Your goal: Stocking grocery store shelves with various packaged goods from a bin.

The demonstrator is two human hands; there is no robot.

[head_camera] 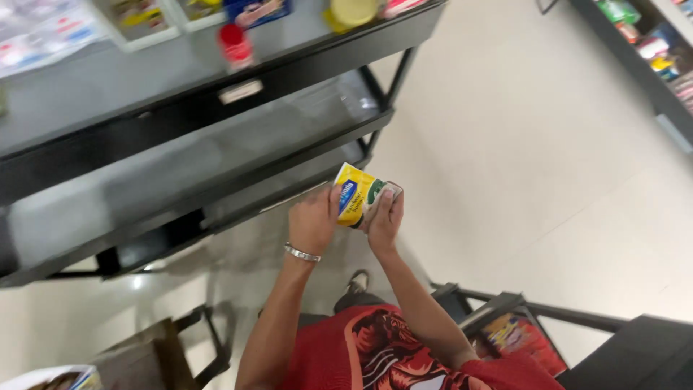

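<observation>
A small yellow, blue and green carton (359,193) is held in front of me by both hands, tilted. My left hand (315,219), with a silver bracelet on its wrist, grips the carton's left side. My right hand (385,221) grips its right side, fingers curled over the edge. The hands hover above the pale floor, just off the corner of a black shelf unit (216,115).
The shelf unit at left has grey shelves; the top one holds a red-capped bottle (235,46), a yellow lid (351,12) and packets. More stocked shelves (650,50) run at the upper right. A black rack (520,325) with a colourful package stands at the lower right.
</observation>
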